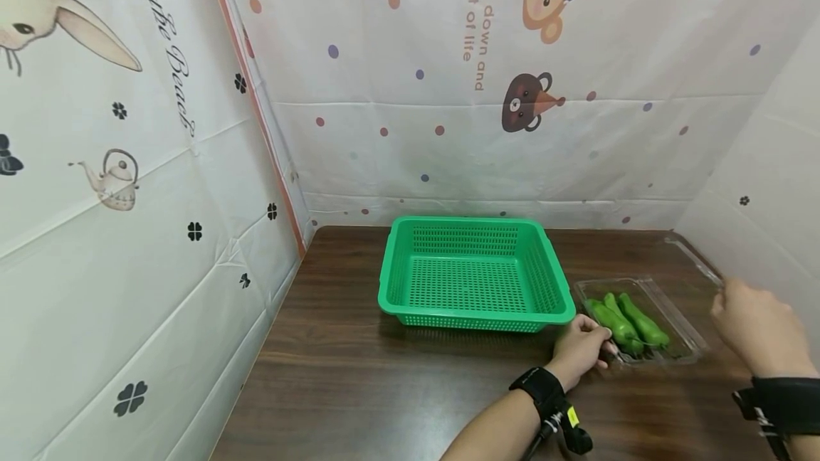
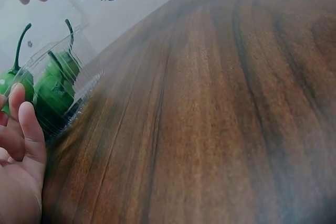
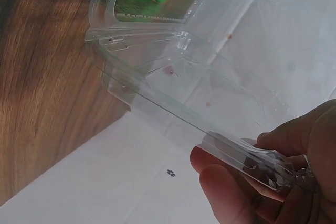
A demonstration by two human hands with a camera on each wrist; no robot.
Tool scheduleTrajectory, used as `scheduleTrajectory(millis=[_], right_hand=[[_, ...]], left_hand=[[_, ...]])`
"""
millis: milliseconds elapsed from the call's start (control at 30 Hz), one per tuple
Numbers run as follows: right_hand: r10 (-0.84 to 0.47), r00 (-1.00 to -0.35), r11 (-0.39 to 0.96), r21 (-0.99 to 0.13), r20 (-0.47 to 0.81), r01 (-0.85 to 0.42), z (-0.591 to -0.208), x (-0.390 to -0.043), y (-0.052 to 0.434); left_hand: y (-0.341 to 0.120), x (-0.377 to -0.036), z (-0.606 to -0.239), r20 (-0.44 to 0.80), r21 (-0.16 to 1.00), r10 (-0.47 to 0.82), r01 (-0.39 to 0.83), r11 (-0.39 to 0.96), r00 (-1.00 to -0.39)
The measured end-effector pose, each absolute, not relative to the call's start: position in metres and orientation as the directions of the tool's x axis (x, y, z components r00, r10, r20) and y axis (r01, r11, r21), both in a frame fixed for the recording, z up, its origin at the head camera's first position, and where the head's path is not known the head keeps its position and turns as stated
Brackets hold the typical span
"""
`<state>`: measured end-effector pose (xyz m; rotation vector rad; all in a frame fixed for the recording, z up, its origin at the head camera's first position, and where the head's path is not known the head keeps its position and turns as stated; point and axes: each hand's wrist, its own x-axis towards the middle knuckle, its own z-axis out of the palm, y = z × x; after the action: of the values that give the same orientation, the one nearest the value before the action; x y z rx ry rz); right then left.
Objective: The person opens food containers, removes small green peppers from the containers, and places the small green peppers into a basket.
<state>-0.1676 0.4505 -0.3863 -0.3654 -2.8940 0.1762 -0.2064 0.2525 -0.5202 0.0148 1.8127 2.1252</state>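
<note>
A clear plastic clamshell box [image 1: 680, 320] lies on the table at the right, its lid raised. Inside rest several green peppers [image 1: 643, 324], their stems toward the near side. My left hand [image 1: 579, 348] holds the box's near left corner, thumb and fingers at the rim. On the other side, my right hand [image 1: 765, 326] pinches the edge of the clear lid [image 3: 184, 111] between thumb and fingers. The right wrist view shows the lid hinged to the box and tilted away from the peppers.
A green plastic basket [image 1: 477, 322] with slotted walls stands just left of the box, close to my left hand. The dark wooden table [image 1: 359, 390] meets patterned white sheets [image 1: 410, 148] at the back and both sides.
</note>
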Motion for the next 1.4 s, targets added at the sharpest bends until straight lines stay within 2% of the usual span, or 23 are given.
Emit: scheduleTrajectory(millis=[500,900,1067,1400], right_hand=[[0.309,-0.921,0.947,-0.161,0.237,0.277,-0.393,-0.170,0.464],[0.305,-0.890,0.949,-0.189,0.339,0.253,-0.397,-0.173,0.478],[0.332,-0.877,0.940,-0.192,0.346,0.281,-0.400,-0.174,0.479],[0.301,-0.866,0.949,-0.215,0.399,0.230,-0.405,-0.173,0.483]], left_hand=[[0.249,-0.208,-0.522,-0.191,0.964,0.295,-0.236,-0.125,-0.936],[0.250,-0.211,-0.525,-0.195,0.962,0.312,-0.243,-0.123,-0.930],[0.250,-0.211,-0.526,-0.198,0.962,0.310,-0.246,-0.122,-0.930],[0.249,-0.211,-0.524,-0.195,0.962,0.309,-0.242,-0.123,-0.931]])
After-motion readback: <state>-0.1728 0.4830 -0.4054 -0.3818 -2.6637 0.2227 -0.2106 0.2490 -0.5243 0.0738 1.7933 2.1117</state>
